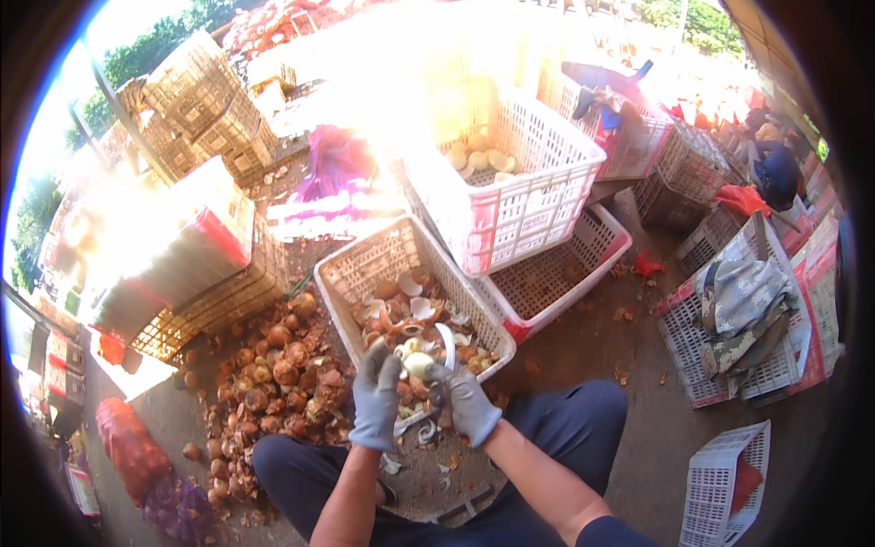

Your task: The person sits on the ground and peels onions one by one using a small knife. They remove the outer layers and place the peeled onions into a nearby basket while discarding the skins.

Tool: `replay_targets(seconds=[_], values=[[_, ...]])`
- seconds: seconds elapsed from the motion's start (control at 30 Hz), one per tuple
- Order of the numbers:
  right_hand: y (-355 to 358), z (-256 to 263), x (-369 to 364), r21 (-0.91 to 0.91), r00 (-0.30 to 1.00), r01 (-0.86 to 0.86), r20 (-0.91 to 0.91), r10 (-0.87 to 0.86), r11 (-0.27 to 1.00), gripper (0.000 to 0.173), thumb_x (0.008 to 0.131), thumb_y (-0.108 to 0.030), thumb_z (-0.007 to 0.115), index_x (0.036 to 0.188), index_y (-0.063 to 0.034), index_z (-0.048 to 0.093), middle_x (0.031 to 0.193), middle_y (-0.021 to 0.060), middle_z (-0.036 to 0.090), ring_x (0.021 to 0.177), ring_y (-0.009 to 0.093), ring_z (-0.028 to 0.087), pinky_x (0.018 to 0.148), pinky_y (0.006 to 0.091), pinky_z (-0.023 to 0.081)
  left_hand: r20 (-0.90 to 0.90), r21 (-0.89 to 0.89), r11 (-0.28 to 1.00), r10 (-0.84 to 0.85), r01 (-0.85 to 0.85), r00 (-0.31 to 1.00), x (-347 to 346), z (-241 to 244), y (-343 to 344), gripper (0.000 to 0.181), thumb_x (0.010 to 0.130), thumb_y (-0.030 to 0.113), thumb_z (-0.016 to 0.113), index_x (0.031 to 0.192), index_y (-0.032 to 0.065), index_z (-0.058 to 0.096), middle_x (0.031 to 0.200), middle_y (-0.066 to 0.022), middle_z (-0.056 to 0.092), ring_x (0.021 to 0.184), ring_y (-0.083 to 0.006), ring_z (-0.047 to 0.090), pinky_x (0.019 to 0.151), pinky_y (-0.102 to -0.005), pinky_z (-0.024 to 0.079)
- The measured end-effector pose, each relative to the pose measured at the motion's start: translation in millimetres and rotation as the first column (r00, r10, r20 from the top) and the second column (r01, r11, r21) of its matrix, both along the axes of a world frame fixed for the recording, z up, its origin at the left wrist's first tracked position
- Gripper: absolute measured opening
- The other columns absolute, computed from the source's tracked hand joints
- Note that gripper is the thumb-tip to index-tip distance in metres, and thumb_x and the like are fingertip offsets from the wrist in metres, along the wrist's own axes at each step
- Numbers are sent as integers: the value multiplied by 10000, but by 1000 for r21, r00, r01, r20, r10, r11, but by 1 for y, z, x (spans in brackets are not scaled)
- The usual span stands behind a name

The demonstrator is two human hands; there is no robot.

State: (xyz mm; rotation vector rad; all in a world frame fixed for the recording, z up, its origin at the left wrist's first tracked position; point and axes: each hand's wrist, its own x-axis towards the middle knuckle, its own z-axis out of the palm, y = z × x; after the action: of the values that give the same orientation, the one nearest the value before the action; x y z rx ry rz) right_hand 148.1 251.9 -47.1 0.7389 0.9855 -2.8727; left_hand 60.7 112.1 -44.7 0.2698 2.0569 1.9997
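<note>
My left hand [375, 395], in a grey work glove, holds a pale peeled onion [418, 365] between thumb and fingers. In my right hand [467, 403], gloved alike, is a knife [448, 346] with a curved light blade pointing up and away from me. Its dark handle shows below my fingers, and my right thumb is close to the onion. Both hands are over the near end of a dirty white plastic crate [332, 288] with onion skins and trimmings [410, 311] inside. To the left, a heap of unpeeled brown onions [284, 372] lies on the ground.
A white crate [536, 205] with several peeled onions [480, 161] rests on another crate [612, 239]. Crates are stacked at left [225, 239]. A camouflage garment [748, 308] drapes crates at right. A red mesh sack [130, 448] lies at lower left. Another person [776, 171] is at far right.
</note>
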Motion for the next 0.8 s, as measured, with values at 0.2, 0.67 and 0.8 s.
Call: replay_targets(seconds=[0.2, 0.67, 0.8], values=[[-9, -7, -6, 306, 999, 42, -46, -30, 951, 277, 965, -221, 741, 1182, -56, 689, 845, -28, 658, 674, 35, 575, 547, 218, 452, 579, 271, 962, -194, 38, 792, -3, 1, -11, 288, 1000, 139, 636, 1254, 5, 613, 1124, -125, 715, 953, -212, 724, 797, -324, 607], [7, -54, -7, 35, 954, 10, 300, -20, 999, 228, 995, -259, 648, 955, -39, 606, 728, 40, 588, 545, 163, 571, 483, 284, 526, -401, 133, 971, -132, 200, 907, -77, 190, 80, 942, 968, 500, 681, 1572, -67, 231, 1560, -325, 385, 1461, -363, 400, 1197, -399, 328], [-8, -48, -10, 51, 943, -33, 332, 14, 998, 211, 1003, -286, 651, 1015, -82, 597, 806, 32, 616, 598, 149, 583, 506, 283, 529, -423, -211, 973, -180, 96, 888, -87, 140, -28, 766, 965, 511, 670, 1420, -72, 469, 1427, -287, 516, 1333, -366, 517, 1126, -405, 416]])
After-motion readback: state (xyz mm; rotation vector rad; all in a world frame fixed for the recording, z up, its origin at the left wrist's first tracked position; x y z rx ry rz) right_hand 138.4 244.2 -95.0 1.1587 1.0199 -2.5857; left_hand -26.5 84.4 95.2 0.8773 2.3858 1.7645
